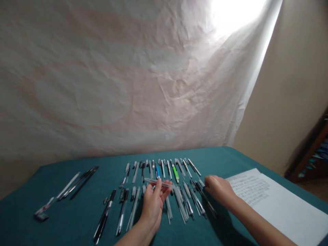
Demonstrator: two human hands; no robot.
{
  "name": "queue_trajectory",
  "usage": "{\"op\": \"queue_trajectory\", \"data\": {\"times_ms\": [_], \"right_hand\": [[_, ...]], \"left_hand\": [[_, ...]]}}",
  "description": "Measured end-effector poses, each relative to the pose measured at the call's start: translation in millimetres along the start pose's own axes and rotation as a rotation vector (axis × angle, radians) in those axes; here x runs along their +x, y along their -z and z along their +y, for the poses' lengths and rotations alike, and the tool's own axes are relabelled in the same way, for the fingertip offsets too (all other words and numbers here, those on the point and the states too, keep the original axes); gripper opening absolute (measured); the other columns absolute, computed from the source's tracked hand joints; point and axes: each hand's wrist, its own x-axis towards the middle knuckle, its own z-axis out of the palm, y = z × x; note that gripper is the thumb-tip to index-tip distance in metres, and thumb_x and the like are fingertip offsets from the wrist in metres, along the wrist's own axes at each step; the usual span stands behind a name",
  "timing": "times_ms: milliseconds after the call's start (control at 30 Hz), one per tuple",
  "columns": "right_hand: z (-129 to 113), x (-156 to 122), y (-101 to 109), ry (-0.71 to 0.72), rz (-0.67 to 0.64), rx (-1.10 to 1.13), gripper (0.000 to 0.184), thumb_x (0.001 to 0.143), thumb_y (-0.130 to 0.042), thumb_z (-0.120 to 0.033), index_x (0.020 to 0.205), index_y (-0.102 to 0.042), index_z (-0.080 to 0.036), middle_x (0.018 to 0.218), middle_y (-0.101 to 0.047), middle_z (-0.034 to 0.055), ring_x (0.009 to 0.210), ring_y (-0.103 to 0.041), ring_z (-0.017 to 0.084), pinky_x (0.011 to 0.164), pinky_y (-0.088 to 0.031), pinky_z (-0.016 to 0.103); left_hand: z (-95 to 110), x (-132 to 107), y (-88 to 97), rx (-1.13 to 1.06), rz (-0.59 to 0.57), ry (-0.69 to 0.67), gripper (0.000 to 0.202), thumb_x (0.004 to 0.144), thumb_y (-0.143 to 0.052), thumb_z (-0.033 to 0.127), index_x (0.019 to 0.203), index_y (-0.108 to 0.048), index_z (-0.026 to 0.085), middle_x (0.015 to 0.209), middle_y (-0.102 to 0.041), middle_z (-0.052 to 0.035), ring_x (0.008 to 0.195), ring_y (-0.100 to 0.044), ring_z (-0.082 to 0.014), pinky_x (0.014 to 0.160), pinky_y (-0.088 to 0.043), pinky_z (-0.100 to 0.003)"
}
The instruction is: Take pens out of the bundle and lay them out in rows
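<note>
My left hand pinches a clear pen barrel between thumb and fingers, held nearly level above the rows of pens. My right hand is curled closed at the right end of the rows, next to a dark pen. Its fingertips are turned away, so what they hold cannot be made out. Around both hands lie pens and pen parts in two rows, among them a blue-labelled pen, a bright green pen and several clear barrels.
Black pens and a small clear-and-dark piece lie at the left of the green-blue tablecloth. Sheets of paper, one with writing, lie under my right forearm's far side. A pale sheet hangs behind the table.
</note>
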Motion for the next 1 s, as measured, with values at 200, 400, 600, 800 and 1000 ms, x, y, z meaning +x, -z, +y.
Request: {"op": "queue_trajectory", "data": {"times_ms": [200, 400, 600, 800, 1000], "right_hand": [[4, 1, 0, 0.000, -0.007, 0.005, 0.017, 0.069, -0.053, -0.033, 0.075, -0.063, -0.020, 0.080, -0.065, 0.0088, 0.077, -0.059, 0.025, 0.055, -0.032, 0.026], [-18, -14, 30, 0.174, 0.003, 0.403, 0.026, 0.076, -0.046, -0.037, 0.073, -0.062, -0.018, 0.069, -0.063, 0.0042, 0.065, -0.056, 0.015, 0.054, -0.034, 0.021], [-62, -36, 32, 0.393, -0.003, 0.862, 0.024, 0.072, -0.052, -0.029, 0.093, -0.056, -0.018, 0.075, -0.062, 0.0014, 0.062, -0.054, 0.011, 0.056, -0.039, 0.019], [-58, -41, 34, 0.342, -0.021, 0.572, 0.032, 0.068, -0.053, -0.017, 0.099, -0.054, -0.023, 0.067, -0.062, -0.0012, 0.060, -0.055, 0.012, 0.054, -0.034, 0.019], [5, -41, 64, 0.196, -0.194, 0.050, 0.017, 0.061, -0.051, -0.011, 0.065, -0.065, -0.020, 0.064, -0.065, 0.0058, 0.061, -0.059, 0.019, 0.049, -0.029, 0.023]], "left_hand": [[0, 0, -0.1, -0.001, 0.002, 0.000, 0.017, 0.076, -0.052, 0.029, 0.083, -0.045, 0.015, 0.086, -0.063, -0.0108, 0.085, -0.061, -0.0179, 0.073, -0.051, -0.029], [0, -4, -2.8, 0.001, -0.030, 0.008, 0.021, 0.072, -0.057, 0.029, 0.084, -0.047, 0.015, 0.086, -0.063, -0.0090, 0.083, -0.061, -0.0167, 0.071, -0.052, -0.027], [2, -18, -11.8, 0.013, -0.101, 0.066, 0.023, 0.069, -0.060, 0.030, 0.084, -0.048, 0.015, 0.082, -0.063, -0.0071, 0.078, -0.062, -0.0150, 0.068, -0.052, -0.025], [0, -20, -12.2, 0.048, -0.120, 0.060, 0.022, 0.070, -0.059, 0.030, 0.081, -0.047, 0.015, 0.082, -0.064, -0.0072, 0.078, -0.062, -0.0144, 0.069, -0.052, -0.024], [-1, -11, -5.4, 0.037, -0.018, -0.018, 0.022, 0.071, -0.058, 0.029, 0.083, -0.048, 0.015, 0.084, -0.063, -0.0070, 0.081, -0.062, -0.0167, 0.071, -0.052, -0.027]]}}
